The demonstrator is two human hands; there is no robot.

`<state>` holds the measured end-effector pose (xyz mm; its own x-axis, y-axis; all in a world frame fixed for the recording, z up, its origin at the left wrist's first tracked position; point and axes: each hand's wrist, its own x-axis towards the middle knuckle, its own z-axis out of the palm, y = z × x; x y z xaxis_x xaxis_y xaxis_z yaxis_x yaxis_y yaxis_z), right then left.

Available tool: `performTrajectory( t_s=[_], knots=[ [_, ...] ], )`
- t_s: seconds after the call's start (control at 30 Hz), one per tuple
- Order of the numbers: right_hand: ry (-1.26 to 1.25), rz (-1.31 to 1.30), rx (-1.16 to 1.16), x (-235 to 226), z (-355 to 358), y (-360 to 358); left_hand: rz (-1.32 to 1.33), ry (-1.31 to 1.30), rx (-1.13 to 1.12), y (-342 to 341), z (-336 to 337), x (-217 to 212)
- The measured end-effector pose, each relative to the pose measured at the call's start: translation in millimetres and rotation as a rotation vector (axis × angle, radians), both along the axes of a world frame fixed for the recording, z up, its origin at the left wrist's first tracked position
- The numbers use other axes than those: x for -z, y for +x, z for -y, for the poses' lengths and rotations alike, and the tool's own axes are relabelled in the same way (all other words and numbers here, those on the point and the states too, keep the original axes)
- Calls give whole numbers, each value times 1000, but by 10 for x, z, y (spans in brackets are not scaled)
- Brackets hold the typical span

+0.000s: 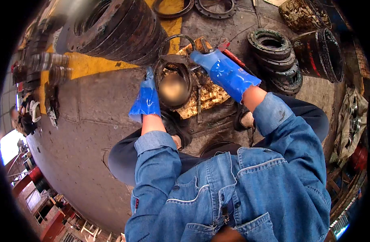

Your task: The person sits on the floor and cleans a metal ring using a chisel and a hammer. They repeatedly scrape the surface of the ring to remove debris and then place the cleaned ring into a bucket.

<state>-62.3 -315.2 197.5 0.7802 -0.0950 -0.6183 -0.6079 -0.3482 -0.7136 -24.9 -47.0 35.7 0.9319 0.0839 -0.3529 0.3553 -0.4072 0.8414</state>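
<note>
Head view; left grip (148,92) beside ring (187,78)

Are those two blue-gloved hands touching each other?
Apart: the head view shows the left hand and right hand separated, with a dark ring between them.

We've got our left hand (148,96) in blue at the left rim of this ring (187,84)! Our right hand (214,63), also gloved, is up to the ring's right. Beneath it, a stained sheet (211,98); upper left of it, a big stack (120,36); well right of it, a smaller stack (276,61)!
</note>
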Motion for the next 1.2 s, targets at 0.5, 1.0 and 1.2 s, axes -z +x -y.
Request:
performTrajectory(
  t_s=[0.5, 1.0, 1.2],
  knots=[
    [35, 233, -66, 1047, 402, -494, 33, 9, 6, -49, -12, -31],
    [18, -235, 20, 1079, -43, -1299, 43, 24, 15, -116, -18, -28],
    [228, -103, -3, 1041, -58, -1437, 51, 19, 28, -126, 16, -28]
  ],
)
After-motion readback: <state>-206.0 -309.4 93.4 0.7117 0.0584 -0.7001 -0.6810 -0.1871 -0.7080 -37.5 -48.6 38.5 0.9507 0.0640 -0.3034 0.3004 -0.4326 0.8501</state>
